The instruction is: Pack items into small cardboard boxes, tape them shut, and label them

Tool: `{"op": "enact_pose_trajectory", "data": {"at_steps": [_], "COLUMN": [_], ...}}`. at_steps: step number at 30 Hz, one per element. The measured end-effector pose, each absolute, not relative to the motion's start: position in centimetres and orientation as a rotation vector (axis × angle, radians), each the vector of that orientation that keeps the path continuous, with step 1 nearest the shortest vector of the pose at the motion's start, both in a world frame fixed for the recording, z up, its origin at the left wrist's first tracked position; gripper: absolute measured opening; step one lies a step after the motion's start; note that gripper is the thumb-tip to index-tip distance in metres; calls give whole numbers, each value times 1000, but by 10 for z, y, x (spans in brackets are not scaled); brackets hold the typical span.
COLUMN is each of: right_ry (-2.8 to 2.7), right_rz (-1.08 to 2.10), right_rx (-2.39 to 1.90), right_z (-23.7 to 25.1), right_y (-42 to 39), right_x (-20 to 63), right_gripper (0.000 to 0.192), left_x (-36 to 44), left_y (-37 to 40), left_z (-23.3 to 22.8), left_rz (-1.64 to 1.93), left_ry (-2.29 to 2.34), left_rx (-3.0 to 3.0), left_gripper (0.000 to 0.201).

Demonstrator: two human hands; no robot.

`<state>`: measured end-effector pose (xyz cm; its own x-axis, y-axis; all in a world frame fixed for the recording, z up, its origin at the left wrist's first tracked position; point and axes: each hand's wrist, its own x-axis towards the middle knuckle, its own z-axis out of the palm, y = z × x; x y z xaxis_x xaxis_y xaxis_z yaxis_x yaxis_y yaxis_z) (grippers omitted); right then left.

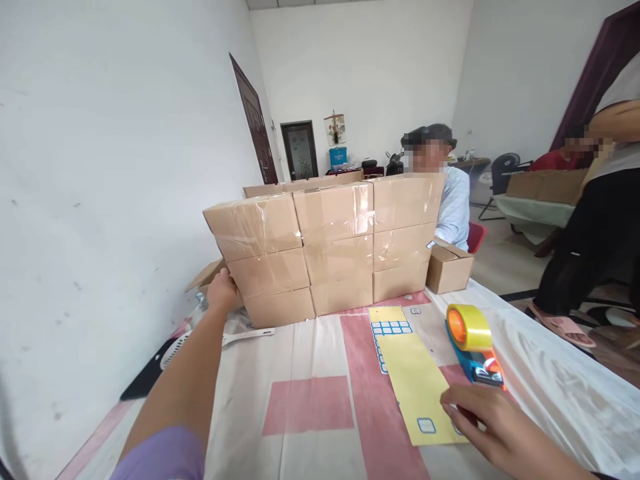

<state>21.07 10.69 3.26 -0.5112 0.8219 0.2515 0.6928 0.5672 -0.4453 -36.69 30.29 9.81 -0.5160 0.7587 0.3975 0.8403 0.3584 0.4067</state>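
Note:
A wall of taped cardboard boxes (340, 243) stands on the table, three high and three across. My left hand (223, 288) is at the left edge of this stack, beside an open-flapped carton (206, 275). Its fingers are partly hidden there, so I cannot tell what they hold. Low on the right, my right hand (493, 423) hovers over or touches the corner of a yellow label sheet (413, 380), fingers loosely bent and apart, with nothing seen in them. Just beyond it lies a tape dispenser (480, 370) with a roll of yellow tape (470, 328).
A white slotted spatula (250, 335) lies left, near a black flat object (147, 373). One small carton (449, 268) stands right of the stack. A person (453, 200) sits behind the boxes; another person (580, 233) stands at right. The wall (100, 200) borders the table's left side.

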Motion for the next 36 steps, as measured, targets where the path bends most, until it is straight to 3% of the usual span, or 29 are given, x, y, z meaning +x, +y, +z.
{"op": "enact_pose_trajectory", "data": {"at_steps": [7, 10, 14, 18, 19, 21, 24, 29, 36], "right_ry": [-2294, -2238, -2224, -2294, -2304, -2321, -2367, -2324, -2253], "right_rz": [367, 359, 347, 398, 455, 627, 909, 1093, 1028], "right_rx": [-1126, -1082, -1079, -1064, -1058, -1017, -872, -804, -733], "right_z": [42, 41, 42, 55, 58, 60, 50, 16, 2], "right_y": [100, 99, 98, 93, 92, 91, 93, 98, 105], "right_x": [219, 227, 225, 192, 179, 154, 128, 118, 118], "right_gripper": [28, 28, 30, 22, 27, 57, 90, 72, 40], "left_x": [-401, -406, -391, -350, -335, -305, -270, -256, -250], "left_y": [202, 118, 13, -32, -32, -22, 2, 24, 25], "left_z": [128, 98, 39, 15, 17, 23, 30, 25, 39], "left_rz": [-1156, -1229, -1293, -1332, -1323, -1291, -1300, -1186, -741], "left_ry": [-2249, -2162, -2082, -1773, -1706, -1649, -1765, -1764, -1779], "left_rx": [-1000, -1037, -1222, -1745, -1862, -2093, -2210, -2320, -2751], "left_gripper": [23, 15, 21, 11, 8, 11, 25, 30, 44]}}
